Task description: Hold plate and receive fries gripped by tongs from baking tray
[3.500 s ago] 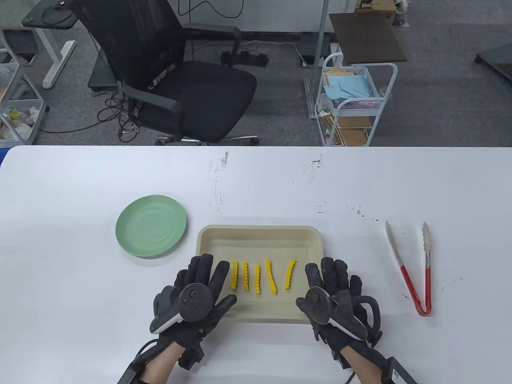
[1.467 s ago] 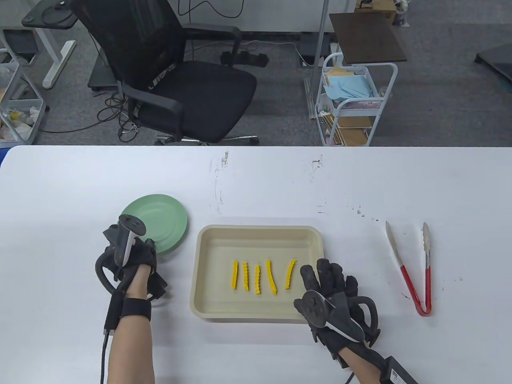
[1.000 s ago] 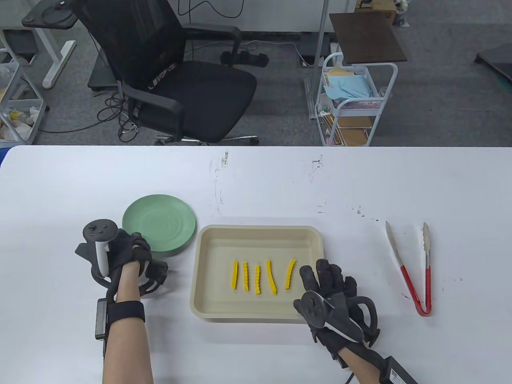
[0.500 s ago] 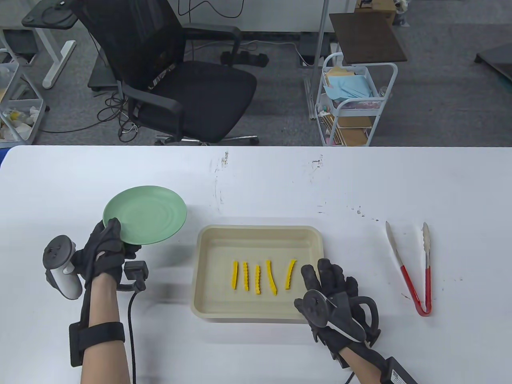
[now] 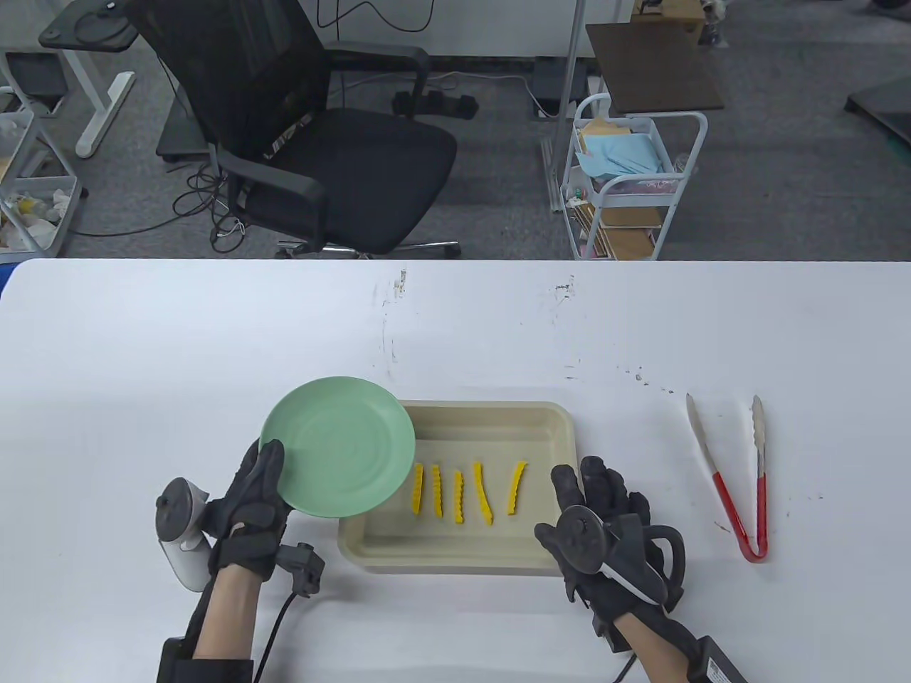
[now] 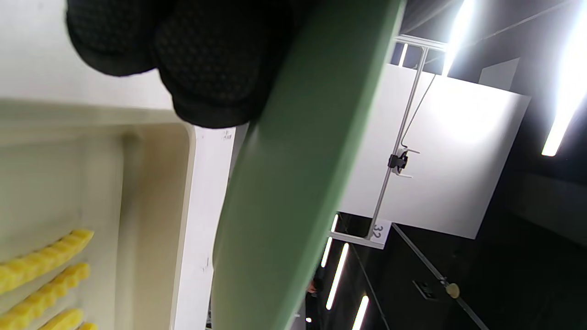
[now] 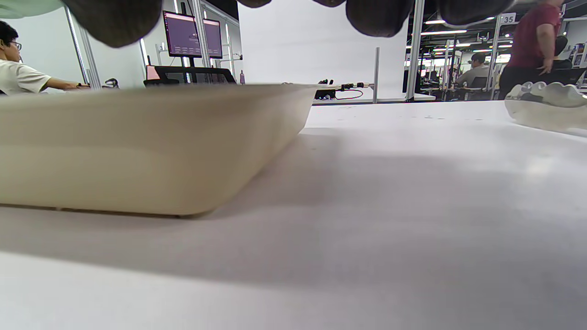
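Plate (image 5: 339, 446), pale green and round, is held off the desk (image 5: 455, 327) by the left hand (image 5: 249, 509); its grip is clenched on the plate's near-left rim, thumb on top, and in the left wrist view the fingers (image 6: 215, 64) press against the underside. The plate's right part overhangs the near-left corner of the beige baking tray (image 5: 491, 420), covering that corner from above. Nearest the viewer, the right hand (image 5: 605, 533) lies palm down on the desk just beside the tray's near-right corner, its grip released with fingers spread and holding nothing.

Five yellow crinkle fries (image 5: 459, 493) lie in a row on the tray floor toward its near side, each apart from the next; the leftmost sits just by the plate's edge. Bare tray floor lies behind the fries up to the far wall.

Right of the tray and well apart from it, the red-handled tongs (image 5: 740, 473) lie splayed on the desk, tips pointing away, with bare desk between them and the right hand.

Beyond the tray the desk is open up to its far edge, marked only by small dark scuffs (image 5: 390, 313). In the right wrist view a sign reads "35" (image 7: 507, 18); in the left wrist view a tag reads "32" (image 6: 379, 231).
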